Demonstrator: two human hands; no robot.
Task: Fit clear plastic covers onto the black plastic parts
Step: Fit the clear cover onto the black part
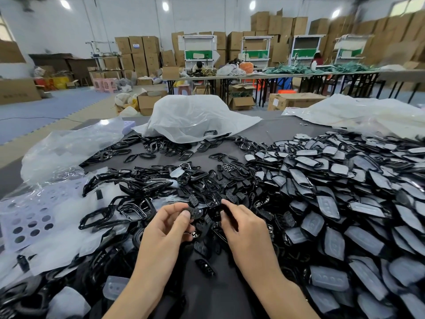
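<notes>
Two hands over the pile of loose pieces

The left hand pinches one small black part just above the pile. The right hand curls beside it, whether holding anything I cannot tell. Better to turn the part face up before pressing a clear cover on. The part is glossy, with holes.

We see a grey table heaped with loose black parts mid-table, covered parts piled at right, black frames over a perforated sheet at left, and clear bags along the far edge
</notes>
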